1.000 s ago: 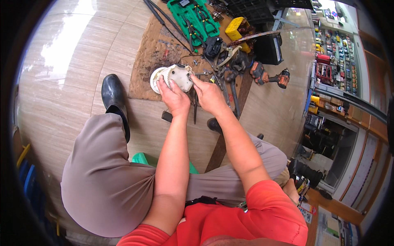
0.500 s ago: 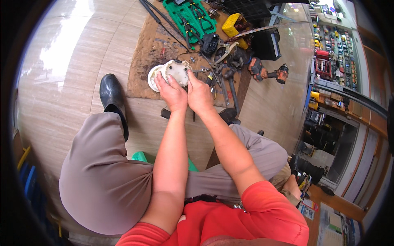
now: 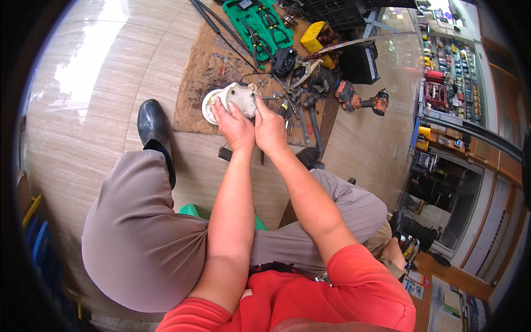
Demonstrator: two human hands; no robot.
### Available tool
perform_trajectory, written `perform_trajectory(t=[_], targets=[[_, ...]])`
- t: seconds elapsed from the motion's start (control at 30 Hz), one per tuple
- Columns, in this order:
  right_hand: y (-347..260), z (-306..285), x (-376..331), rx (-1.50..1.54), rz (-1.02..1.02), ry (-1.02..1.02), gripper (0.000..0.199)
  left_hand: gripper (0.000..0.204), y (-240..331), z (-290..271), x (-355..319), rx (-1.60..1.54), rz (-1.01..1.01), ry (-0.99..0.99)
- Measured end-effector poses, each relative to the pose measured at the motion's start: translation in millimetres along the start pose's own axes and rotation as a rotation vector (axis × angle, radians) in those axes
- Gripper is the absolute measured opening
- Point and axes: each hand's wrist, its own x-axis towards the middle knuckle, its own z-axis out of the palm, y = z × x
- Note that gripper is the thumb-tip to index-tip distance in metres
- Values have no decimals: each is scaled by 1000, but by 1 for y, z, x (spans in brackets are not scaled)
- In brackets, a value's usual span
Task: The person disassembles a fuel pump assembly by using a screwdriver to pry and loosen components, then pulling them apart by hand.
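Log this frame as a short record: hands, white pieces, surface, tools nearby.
Left hand: holding white part
Right hand: at the part's right edge
White disc: left of the part, partly hidden; joined or separate unclear
Surface: cardboard on floor
Tools: pliers in green case, beyond the hands; orange-black drill, right

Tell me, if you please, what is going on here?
A person in a red shirt is handling a white part over a stained cardboard sheet. The left grip holds its lower left, and the right grip is at its right edge. Beyond it lies an open green tool case; an orange-and-black power tool lies to the right.
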Motion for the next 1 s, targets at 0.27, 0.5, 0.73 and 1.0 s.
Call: perform_trajectory(t=[0.27,0.5,0.73,1.0], targets=[[2,-18,9,145,-138,109,27,46,-2,5,-5,20,39,72],[-10,-22,34,-13,-119,24,18,45,-1,3,-4,-32,23,44],[-15,-21,39,-197,-222,-12,15,47,-2,2,-4,-39,3,44],[-20,-14,45,-443,-255,-92,19,48,4,3,-5,10,-18,28]])
